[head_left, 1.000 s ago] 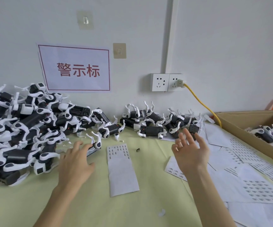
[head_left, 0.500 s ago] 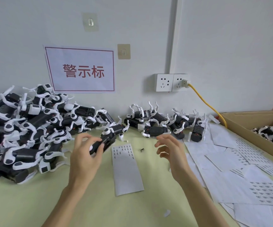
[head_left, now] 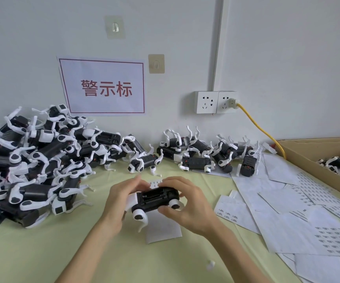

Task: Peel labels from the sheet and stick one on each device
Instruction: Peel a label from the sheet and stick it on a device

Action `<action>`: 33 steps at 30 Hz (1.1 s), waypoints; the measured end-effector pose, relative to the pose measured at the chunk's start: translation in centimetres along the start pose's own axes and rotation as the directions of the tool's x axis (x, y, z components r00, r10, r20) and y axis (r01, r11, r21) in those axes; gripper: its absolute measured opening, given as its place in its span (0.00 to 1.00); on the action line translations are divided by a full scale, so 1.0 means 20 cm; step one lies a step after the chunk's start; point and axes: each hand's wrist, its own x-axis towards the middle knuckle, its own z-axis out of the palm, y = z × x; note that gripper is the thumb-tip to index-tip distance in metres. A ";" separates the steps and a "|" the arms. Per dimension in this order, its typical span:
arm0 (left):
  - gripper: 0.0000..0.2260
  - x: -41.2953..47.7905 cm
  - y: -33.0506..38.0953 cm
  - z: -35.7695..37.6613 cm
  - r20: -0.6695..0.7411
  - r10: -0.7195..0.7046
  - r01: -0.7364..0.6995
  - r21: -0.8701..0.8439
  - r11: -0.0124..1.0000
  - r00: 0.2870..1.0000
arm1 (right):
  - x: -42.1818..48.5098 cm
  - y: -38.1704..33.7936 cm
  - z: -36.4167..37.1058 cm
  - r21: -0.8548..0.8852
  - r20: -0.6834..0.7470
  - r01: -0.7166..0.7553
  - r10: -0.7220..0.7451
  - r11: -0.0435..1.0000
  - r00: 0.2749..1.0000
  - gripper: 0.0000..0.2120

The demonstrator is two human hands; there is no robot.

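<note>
- The label sheet (head_left: 161, 227) lies on the desk (head_left: 42, 252), mostly hidden under the hands and toy; only its top and bottom show.
- The toy (head_left: 156, 199) is black with white legs, belly up, held above the sheet at the middle.
- The left hand (head_left: 120, 203) grips its left end, fingers curled round it.
- The right hand (head_left: 187, 205) grips its right end.
- A big pile (head_left: 32, 158) sits at 9 o'clock, cut off at the edge.
</note>
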 end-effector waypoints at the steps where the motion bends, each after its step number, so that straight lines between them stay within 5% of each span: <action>1: 0.16 0.00 0.01 0.00 0.010 -0.020 0.021 -0.078 0.997 1.000 | 0.00 -0.01 0.00 0.013 -0.021 -0.021 0.021 1.000 1.000 0.22; 4: 0.18 -0.01 0.02 0.00 0.080 0.040 -0.023 -0.205 0.978 0.996 | 0.01 -0.03 -0.03 0.075 -0.144 -0.088 0.098 0.993 0.985 0.21; 8: 0.22 0.00 0.01 0.02 0.127 0.146 -0.143 -0.035 0.989 0.981 | 0.01 -0.03 -0.03 0.149 -0.203 -0.113 0.142 0.982 0.969 0.19; 13: 0.26 -0.02 -0.01 0.04 0.282 0.012 -0.002 -0.035 0.999 0.959 | 0.01 -0.02 -0.03 0.201 -0.177 -0.135 0.172 0.970 0.969 0.11; 21: 0.29 -0.02 0.01 0.06 0.040 0.057 -0.059 0.066 0.996 0.998 | 0.02 -0.04 -0.02 0.255 0.015 -0.235 0.239 0.938 0.971 0.11; 24: 0.21 0.00 -0.02 0.05 -0.091 0.136 -0.117 0.181 0.976 0.987 | 0.02 -0.04 -0.01 0.261 -0.171 -0.228 0.277 0.938 0.945 0.12; 26: 0.17 0.04 -0.06 0.01 -0.165 0.204 -0.079 0.559 0.825 0.965 | 0.03 -0.03 -0.04 0.235 -0.368 -0.208 0.285 0.949 0.885 0.11; 27: 0.21 0.04 -0.09 -0.01 -0.157 0.215 -0.010 0.785 0.619 0.964 | 0.04 -0.01 -0.05 0.195 -0.450 -0.207 0.275 0.959 0.850 0.12; 29: 0.34 0.04 -0.14 -0.02 -0.107 0.139 0.069 0.965 0.252 0.985 | 0.04 0.03 -0.09 0.112 -0.561 -0.253 0.271 0.961 0.782 0.15; 31: 0.39 0.04 -0.19 -0.02 -0.054 -0.028 0.058 0.988 0.143 0.998 | 0.03 0.06 -0.11 0.073 -0.637 -0.353 0.316 0.933 0.703 0.16; 33: 0.37 0.07 -0.21 -0.03 -0.006 -0.138 0.032 0.982 0.187 0.990 | 0.02 0.09 -0.10 0.061 -0.687 -0.431 0.351 0.900 0.636 0.16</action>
